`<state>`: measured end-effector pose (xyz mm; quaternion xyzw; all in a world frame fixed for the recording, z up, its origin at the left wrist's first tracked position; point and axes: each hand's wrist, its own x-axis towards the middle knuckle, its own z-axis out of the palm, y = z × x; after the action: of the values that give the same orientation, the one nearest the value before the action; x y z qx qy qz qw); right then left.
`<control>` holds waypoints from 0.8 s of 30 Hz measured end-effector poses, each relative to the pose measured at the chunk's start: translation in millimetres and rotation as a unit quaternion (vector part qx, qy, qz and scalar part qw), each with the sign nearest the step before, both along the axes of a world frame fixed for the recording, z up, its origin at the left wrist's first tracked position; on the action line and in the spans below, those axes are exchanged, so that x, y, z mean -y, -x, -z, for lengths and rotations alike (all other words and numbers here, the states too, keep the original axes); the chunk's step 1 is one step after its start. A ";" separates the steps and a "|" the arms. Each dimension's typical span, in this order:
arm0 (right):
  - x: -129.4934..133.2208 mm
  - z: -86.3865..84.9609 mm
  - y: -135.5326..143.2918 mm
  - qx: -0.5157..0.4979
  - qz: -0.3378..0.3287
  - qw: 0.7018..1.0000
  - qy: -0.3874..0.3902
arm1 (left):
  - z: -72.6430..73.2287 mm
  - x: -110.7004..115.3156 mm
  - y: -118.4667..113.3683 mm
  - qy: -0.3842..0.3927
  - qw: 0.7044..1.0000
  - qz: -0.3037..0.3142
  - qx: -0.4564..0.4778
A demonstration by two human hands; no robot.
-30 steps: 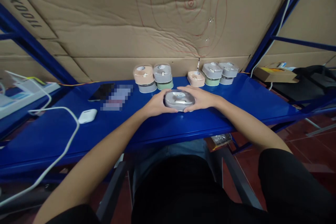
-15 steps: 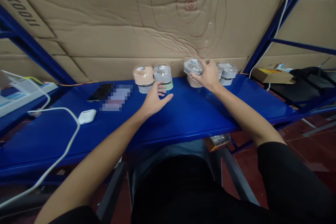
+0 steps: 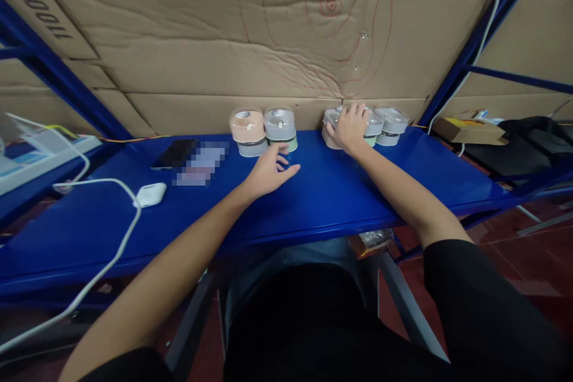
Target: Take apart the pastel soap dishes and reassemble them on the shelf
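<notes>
Head view. Right hand [image 3: 351, 128] bent over a grey lidded lunch box [image 3: 330, 116] near the back edge of the table [image 3: 322, 197]; thumb at its near side, fingers over the far side, so the grip appears closed on it. The box sits on a pink lunch box [image 3: 331, 140] – similar outlines, which would let one rest squarely on the other; the hand hides most of the join.

Left hand [image 3: 271, 172] empty, fingers loosely spread, above the middle of the table; it overlaps the green lunch box [image 3: 292, 144] in view, contact cannot be told. Probably held aside so as not to crowd the right.

Two more stacks stand just right of the right hand, two others well to its left, all along the back edge before the cardboard panel [image 3: 179, 65] – presumably to leave working room by the front edge. Earbud case [image 3: 151, 194] lies apart, toward the left end.
</notes>
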<state>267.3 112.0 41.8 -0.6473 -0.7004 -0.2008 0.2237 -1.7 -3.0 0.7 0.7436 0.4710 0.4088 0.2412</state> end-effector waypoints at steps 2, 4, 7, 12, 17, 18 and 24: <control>-1.0 1.9 1.7 -0.004 0.007 0.999 -0.035 | 1.1 -0.7 0.4 -0.003 1.000 0.000 -0.002; 1.3 0.4 5.0 -0.002 -0.007 0.999 -0.046 | 1.3 -0.5 0.3 -0.008 1.000 -0.003 -0.002; 7.2 -6.6 17.6 0.015 -0.100 0.994 -0.037 | 0.0 0.6 -1.2 -0.018 1.000 -0.008 0.003; -0.4 -12.0 69.3 0.071 -0.352 0.933 0.022 | -7.5 0.7 -2.5 -0.050 0.996 -0.071 0.035; -7.0 -8.3 112.3 0.119 -0.342 0.930 0.066 | -18.6 0.5 -0.1 -0.111 0.971 -0.188 0.102; -3.2 -8.3 114.3 0.126 -0.323 0.936 0.068 | -20.1 0.8 -0.4 -0.118 0.968 -0.195 0.109; 33.1 -5.8 94.6 0.148 -0.283 0.947 0.027 | -21.7 2.8 -2.7 -0.137 0.964 -0.199 0.111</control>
<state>172.7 78.9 47.7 -0.3913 -0.8851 -0.2041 0.1478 1.1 -5.8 22.4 0.6109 0.5188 0.5893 0.1019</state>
